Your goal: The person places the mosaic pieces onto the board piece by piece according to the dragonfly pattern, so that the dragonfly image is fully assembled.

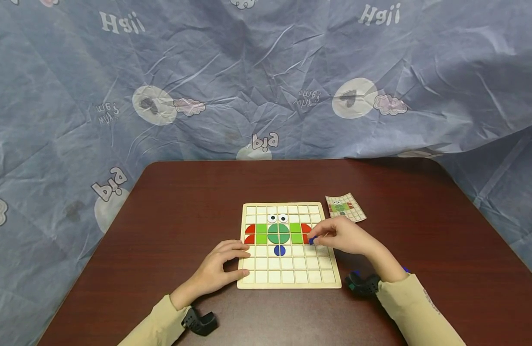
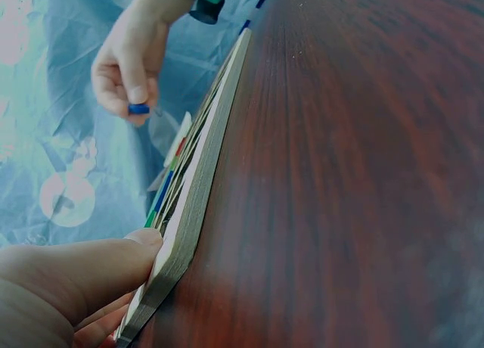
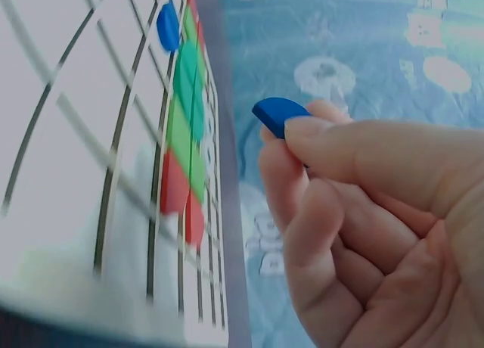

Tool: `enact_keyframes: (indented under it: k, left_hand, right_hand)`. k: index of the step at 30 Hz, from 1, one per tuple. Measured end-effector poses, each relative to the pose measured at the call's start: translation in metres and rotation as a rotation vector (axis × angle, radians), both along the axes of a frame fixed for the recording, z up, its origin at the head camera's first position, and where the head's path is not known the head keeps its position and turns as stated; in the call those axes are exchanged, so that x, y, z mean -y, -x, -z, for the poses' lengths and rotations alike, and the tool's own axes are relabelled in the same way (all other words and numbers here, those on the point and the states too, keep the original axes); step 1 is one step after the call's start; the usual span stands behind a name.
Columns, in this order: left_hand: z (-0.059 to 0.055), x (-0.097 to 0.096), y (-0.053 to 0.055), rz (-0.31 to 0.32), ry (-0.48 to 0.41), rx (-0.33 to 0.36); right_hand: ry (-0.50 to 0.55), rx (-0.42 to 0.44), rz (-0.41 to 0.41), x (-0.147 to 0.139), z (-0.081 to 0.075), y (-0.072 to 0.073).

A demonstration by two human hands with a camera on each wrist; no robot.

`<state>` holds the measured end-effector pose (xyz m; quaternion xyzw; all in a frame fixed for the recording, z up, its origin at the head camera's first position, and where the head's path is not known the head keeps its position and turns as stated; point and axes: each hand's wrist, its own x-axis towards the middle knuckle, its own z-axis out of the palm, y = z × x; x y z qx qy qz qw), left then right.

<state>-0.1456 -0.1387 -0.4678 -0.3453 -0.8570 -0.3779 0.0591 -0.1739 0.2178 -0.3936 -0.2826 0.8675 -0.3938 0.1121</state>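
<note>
A square wooden grid board [image 1: 287,285] lies on the table. My left hand [image 1: 213,271] rests at its left edge with fingers extended, thumb [image 2: 125,261] touching the border. Above the board's right side, my right hand [image 1: 344,234] pinches a small blue rounded piece [image 3: 278,115] between thumb and fingertips, held clear of the surface. On the grid sit a green circle [image 1: 278,234] made of quarter pieces, light green squares [image 1: 261,233], red rounded pieces [image 1: 250,234], two eye discs [image 1: 277,218] and a small blue disc [image 1: 280,250]. My right fingers partly cover the right-hand red pieces in the head view.
A card [image 1: 356,212] printed with a similar coloured figure lies beyond the board's upper right corner. Blue pieces [image 1: 405,269] lie on the table near my right wrist, partly hidden by it. A patterned cloth [image 1: 231,96] hangs behind the brown table [image 1: 192,192].
</note>
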Motion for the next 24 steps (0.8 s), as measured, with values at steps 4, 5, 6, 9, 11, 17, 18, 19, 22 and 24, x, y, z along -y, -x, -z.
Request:
enact_keyframes:
  k: [4,5,6,9,11,17,18,19,22,24]
  left_hand:
    - [0.0,0.0,0.0,0.004,-0.002,-0.003]
    - [0.0,0.0,0.0,0.004,-0.003,-0.003]
    - [0.0,0.0,0.0,0.005,-0.004,-0.005]
    - [-0.001,0.0,0.0,0.006,-0.004,-0.01]
    - [-0.001,0.0,-0.001,0.004,-0.003,-0.01]
    - [-0.001,-0.001,-0.001,-0.003,0.001,-0.003]
    - [-0.001,-0.001,-0.001,-0.004,0.002,-0.001]
    - [-0.001,-0.001,-0.001,-0.004,0.003,0.001]
    - [-0.001,-0.001,-0.001,-0.005,0.004,0.001]
    - [-0.001,0.0,-0.001,-0.003,0.001,-0.002]
  right_hand:
    - [0.002,-0.006,-0.065,0.017,-0.002,0.002]
    - [0.01,0.002,-0.075,0.021,-0.002,0.002]
    - [0.024,0.016,-0.084,0.025,-0.003,0.002]
    - [0.057,0.034,-0.103,0.037,-0.002,0.003]
    - [0.066,0.029,-0.113,0.044,-0.001,0.004]
    - [0.05,0.003,-0.134,0.06,0.002,0.005]
    - [0.048,0.002,-0.139,0.062,0.003,0.005]
    - [0.045,0.004,-0.142,0.064,0.003,0.005]
    - [0.04,0.003,-0.158,0.069,0.008,0.005]
    - [0.034,-0.008,-0.17,0.071,0.011,0.005]
